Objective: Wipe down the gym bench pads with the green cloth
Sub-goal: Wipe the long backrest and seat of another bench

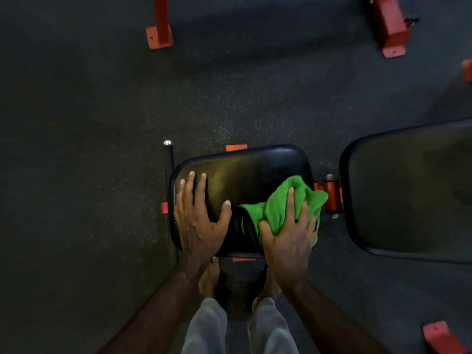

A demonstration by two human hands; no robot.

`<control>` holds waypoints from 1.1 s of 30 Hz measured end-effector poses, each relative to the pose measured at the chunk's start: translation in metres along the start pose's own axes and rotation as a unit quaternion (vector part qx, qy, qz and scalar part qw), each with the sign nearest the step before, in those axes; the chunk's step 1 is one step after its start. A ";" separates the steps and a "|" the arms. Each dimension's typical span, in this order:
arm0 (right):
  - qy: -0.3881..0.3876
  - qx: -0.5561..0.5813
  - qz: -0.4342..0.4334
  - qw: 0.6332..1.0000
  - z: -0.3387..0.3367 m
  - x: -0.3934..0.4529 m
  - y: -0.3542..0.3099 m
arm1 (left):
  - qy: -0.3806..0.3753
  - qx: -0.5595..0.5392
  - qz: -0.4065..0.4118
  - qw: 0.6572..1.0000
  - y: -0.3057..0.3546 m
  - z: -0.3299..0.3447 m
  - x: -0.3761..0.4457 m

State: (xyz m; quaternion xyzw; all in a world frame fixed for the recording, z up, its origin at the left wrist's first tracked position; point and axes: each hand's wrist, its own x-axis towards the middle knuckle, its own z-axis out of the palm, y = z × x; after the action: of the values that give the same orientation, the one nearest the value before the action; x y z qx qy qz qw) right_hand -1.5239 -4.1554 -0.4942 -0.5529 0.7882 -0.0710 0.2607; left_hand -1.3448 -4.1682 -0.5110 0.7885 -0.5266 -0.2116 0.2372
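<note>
The green cloth (283, 208) lay bunched on the right end of the black seat pad (245, 172), its far corner hanging past the pad's edge toward the red hinge bracket (332, 195). The right hand (288, 241) pressed down on the cloth, its fingers spread over the folds and its thumb tucked against the near edge, so the fabric was gathered under the palm. The left hand (196, 221) rested flat on the pad's left end with fingers straight and apart, thumb angled toward the middle, holding nothing.

Just beyond the hinge, to the right, sat the larger black back pad (413, 190), apart from the seat pad by a narrow gap. A black handle bar with a chrome tip (168, 154) stood just beside the seat pad's left end. Below the pad, the person's bare feet (209, 279) and grey trouser legs (207, 328) stood on the dark speckled rubber floor (89, 149). Red frame feet (159, 34) of other equipment sat well apart at the top of the view.
</note>
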 end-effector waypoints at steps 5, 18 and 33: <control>-0.055 -0.055 -0.009 0.997 -0.011 -0.020 -0.001 | -0.046 0.008 0.006 0.999 0.006 -0.014 -0.007; -0.197 0.123 0.039 0.972 -0.111 -0.056 -0.088 | -0.280 -0.084 -0.082 0.953 0.050 -0.127 -0.054; -0.095 0.396 0.021 0.913 -0.276 -0.156 -0.166 | -0.294 -0.300 -0.121 0.899 0.209 -0.333 -0.070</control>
State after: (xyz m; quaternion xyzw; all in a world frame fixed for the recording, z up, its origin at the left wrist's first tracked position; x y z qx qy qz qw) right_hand -1.4811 -4.1253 -0.1401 -0.3916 0.6781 -0.3191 0.5338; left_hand -1.3279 -4.1225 -0.1143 0.6395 -0.3844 -0.6086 0.2700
